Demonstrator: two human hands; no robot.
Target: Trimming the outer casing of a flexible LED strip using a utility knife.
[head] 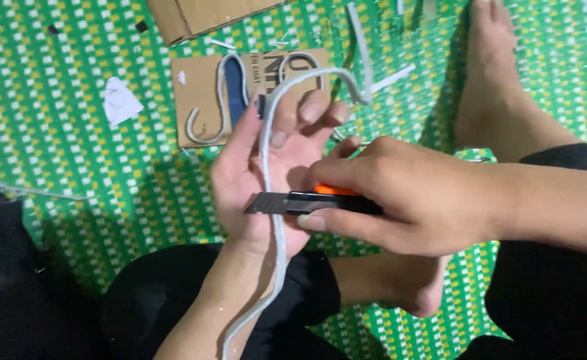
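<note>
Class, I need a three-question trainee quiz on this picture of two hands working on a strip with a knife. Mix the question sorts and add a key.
1. True or false: the right hand holds the orange and black utility knife with its blade pushed out.
2. Which hand holds the long grey curved foam strip? A) left hand B) right hand C) neither
3. Fill in: behind the hands, on the green and white chequered mat, a flat brown cardboard piece carries a blue sole-shaped cutout edged by a grey ____.

Key: 1 true; 2 A; 3 strip.
</note>
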